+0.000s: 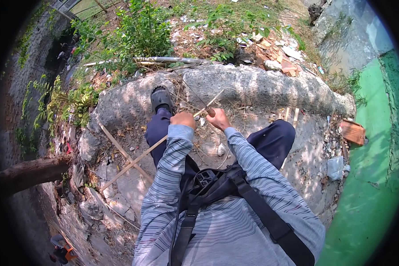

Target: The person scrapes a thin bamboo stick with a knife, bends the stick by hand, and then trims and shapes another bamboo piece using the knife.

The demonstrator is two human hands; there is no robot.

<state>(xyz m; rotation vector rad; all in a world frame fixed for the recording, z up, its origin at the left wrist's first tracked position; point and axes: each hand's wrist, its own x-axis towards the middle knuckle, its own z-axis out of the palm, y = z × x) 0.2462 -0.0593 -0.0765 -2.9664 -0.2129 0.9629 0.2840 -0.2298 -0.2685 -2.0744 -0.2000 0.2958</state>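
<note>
My left hand [183, 119] is closed around a long, thin strip of pale wood or bamboo [139, 158]. The strip slants from the lower left, past my left knee, to a tip beyond my hands. In my right hand [219, 119] is the brown handle of a knife [193, 92]. Its narrow dark blade points forward and left, crossing the strip just ahead of my fists. Whether the edge touches the strip I cannot tell. A second pale strip [119, 145] lies under the first, forming a cross with it on the left.
A low, rough concrete curb [270, 84] curves ahead, with my left shoe [161, 98] against it. More pale strips [291, 116] lie by my right knee. Leafy plants [146, 35] and rubble are beyond. A green-painted surface [363, 177], a brick [353, 132] and a log [35, 174] flank me.
</note>
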